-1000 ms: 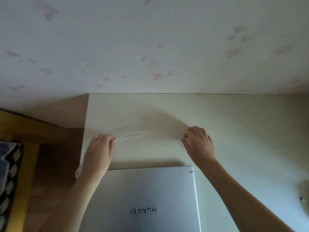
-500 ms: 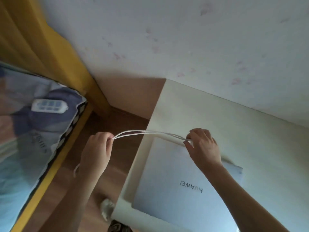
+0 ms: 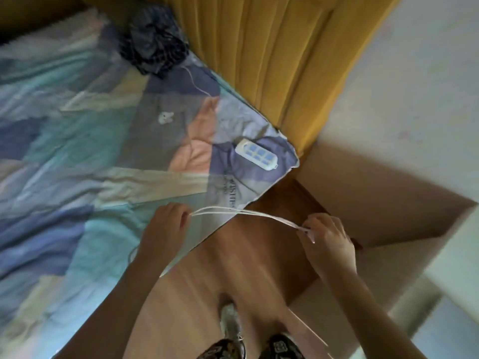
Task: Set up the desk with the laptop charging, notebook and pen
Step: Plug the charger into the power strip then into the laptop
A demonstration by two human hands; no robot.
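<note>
A thin white charging cable (image 3: 246, 213) is stretched in doubled strands between my two hands. My left hand (image 3: 166, 229) pinches one end over the edge of the bed. My right hand (image 3: 328, 242) pinches the other end above the wooden floor. A white power strip (image 3: 256, 154) with blue sockets lies on the bed's corner, beyond the cable. The white desk (image 3: 456, 255) shows only as an edge at the right. The laptop, notebook and pen are out of view.
A bed with a blue, teal and pink patterned cover (image 3: 90, 164) fills the left. A yellow curtain (image 3: 272, 53) hangs at the back. A dark bundle of cloth (image 3: 155, 45) lies on the bed. Wooden floor (image 3: 246, 268) runs between bed and desk; a slippered foot (image 3: 230, 325) is below.
The view has swung left from the desk and laptop to the bed and power strip. Both hands still hold the cable stretched between them, carried from above the desk to over the floor.
</note>
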